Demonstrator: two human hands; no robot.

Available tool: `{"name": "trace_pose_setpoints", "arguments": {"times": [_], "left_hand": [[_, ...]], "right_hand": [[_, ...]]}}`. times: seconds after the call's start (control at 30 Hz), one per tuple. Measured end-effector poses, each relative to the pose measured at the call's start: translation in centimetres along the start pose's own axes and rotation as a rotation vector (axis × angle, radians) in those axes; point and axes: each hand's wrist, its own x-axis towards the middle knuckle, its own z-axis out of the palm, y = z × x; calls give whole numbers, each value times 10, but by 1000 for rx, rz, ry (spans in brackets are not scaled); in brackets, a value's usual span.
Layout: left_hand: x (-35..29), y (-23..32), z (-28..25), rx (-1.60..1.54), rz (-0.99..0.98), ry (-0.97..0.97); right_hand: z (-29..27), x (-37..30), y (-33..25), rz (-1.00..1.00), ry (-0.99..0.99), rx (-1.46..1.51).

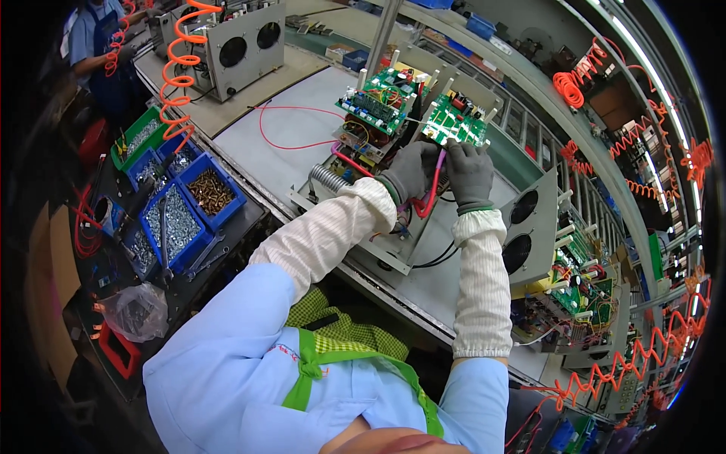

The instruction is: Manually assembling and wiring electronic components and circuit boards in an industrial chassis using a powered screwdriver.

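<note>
Both my hands wear grey gloves and work inside an opened grey-metal electrical unit with stacked green circuit boards [376, 106]. My right hand [470, 175] has its fingers bent together at the lower edge of the right-hand green board [457, 119], pinching by the purple-sleeved end of a thick red cable [432, 193]. Close beside it, my left hand [412, 172] is closed, its fingertips against the same spot; what they grip is hidden. The cable loops down between the hands into the chassis. A metal coil [328, 178] lies left of my left wrist.
Blue bins of screws [174, 225] and brass fasteners [209, 192] stand at the left, with wrenches [206, 261] beside them. Another fan-panelled unit [246, 49] stands at the far left, a further one [529, 219] at right. Orange coiled hoses [181, 76] hang around. A person [98, 45] works at far left.
</note>
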Motion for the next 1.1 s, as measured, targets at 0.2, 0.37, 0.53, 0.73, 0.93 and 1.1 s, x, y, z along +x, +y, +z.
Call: {"name": "trace_pose_setpoints", "arguments": {"times": [0.2,0.37,0.53,0.73,0.93,1.1], "left_hand": [[8,18,7,584,-42,39],[9,36,7,1620,291,-105],[25,26,-11,1565,421,-143],[43,15,-17,1487,483,-119],[45,13,-27,1308,445,-186],[55,0,-32,1268,457,-113]], "right_hand": [[-7,3,-6,71,-75,15],[-35,8,-21,330,-362,144],[-100,-90,-73,488,34,684],[-188,-362,-139,1142,-596,1326],[-207,-516,-121,1814,34,456],[-186,-527,-85,1832,60,-145]]}}
